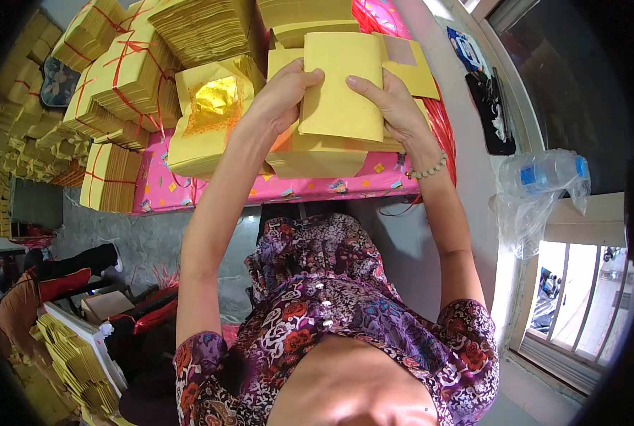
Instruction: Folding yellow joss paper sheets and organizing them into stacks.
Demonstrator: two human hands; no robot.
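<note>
Nearest, the pink patterned worktop [210, 195] carried a yellow paper stack [317, 156]. Above it, the left hand [281, 96] and right hand [391, 106] gripped a sheaf of plain yellow paper sheets [342, 85] by its side edges, fingers curled around it. Squaring those edges evenly before setting it down would probably serve best. Farther left lay a gold-foil sheet [214, 103] and red-tied bundles [128, 71].
</note>
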